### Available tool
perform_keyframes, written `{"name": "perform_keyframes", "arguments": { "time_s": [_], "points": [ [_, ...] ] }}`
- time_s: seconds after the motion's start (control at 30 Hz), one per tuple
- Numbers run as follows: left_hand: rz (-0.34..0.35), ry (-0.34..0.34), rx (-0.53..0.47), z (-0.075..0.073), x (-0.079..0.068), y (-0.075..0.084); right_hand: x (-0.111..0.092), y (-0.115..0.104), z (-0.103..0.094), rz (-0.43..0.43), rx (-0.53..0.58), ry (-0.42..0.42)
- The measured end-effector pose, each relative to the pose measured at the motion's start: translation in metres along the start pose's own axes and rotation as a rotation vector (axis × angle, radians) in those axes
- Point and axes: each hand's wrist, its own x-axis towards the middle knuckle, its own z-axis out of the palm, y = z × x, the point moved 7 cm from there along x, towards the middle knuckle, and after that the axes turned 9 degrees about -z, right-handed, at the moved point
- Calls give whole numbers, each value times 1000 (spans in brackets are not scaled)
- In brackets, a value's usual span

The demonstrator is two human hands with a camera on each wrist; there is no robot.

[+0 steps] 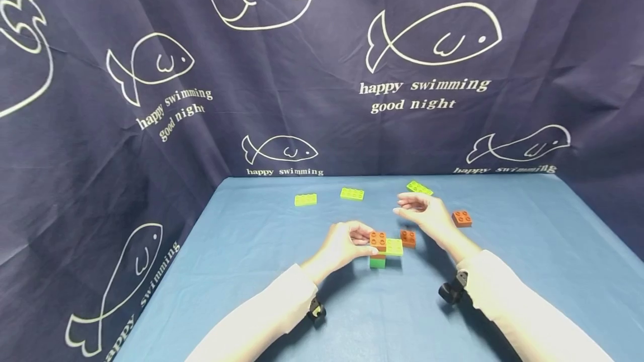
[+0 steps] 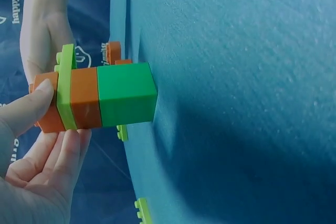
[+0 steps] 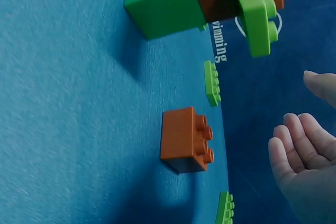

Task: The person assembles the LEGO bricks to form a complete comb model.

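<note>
The left hand [image 1: 347, 243] pinches a stack [image 1: 380, 245] of smooth plastic bricks between thumb and fingers: boxy green base [image 1: 377, 263], orange middle, thin lime plate [image 1: 394, 247] jutting toward 3 o'clock, studded orange top. At 2 o'clock from it, the right hand [image 1: 429, 214] has thumb and fingers parted, loosely bent, holding nothing. Between 2 and 3 o'clock sit 2 orange blocks [image 1: 408, 239]; 3 flat lime slabs [image 1: 352, 194] lie at 10, 11 and 1 o'clock on finely grained blue cloth [image 1: 261, 250].
</note>
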Motion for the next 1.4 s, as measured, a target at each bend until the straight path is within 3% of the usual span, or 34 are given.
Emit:
{"name": "perform_keyframes", "arguments": {
  "time_s": [0.33,0.67,1.4],
  "points": [
    [19,22,-18,1,-3,0,20,7,-10,-59,-67,75],
    [27,32,-27,-3,-3,-1,42,20,-20,-6,-54,91],
    [24,11,-39,0,-3,-5,59,47,-40,12,-78,179]
  ]
}}
